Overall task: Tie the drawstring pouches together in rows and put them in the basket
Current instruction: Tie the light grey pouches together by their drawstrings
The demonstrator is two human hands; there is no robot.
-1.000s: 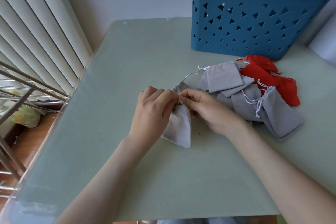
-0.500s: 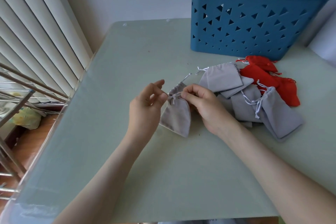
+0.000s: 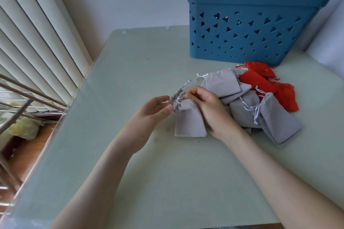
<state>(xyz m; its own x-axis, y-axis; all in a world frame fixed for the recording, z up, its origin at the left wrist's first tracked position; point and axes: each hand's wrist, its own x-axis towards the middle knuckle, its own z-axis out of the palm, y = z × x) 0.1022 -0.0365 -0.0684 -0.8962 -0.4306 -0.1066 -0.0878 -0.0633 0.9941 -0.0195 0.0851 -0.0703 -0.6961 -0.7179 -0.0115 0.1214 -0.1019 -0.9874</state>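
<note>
Left hand (image 3: 154, 110) has moved back to pinch the grey pouch (image 3: 189, 120) neck while right hand (image 3: 205, 106) pinches its drawstring (image 3: 178, 99).

A grey pouch (image 3: 189, 119) lay flat at the centre of the frame, its neck cinched. To its right sprawled loose grey pouches (image 3: 275, 117) and red pouches (image 3: 283, 93). The blue basket (image 3: 242, 5) stood upright at the upper right.

The left forearm (image 3: 115, 158) and right forearm (image 3: 270, 163) are bare to the frame edge. The left hand (image 3: 154, 109) and right hand (image 3: 210, 109) are bare too.
</note>
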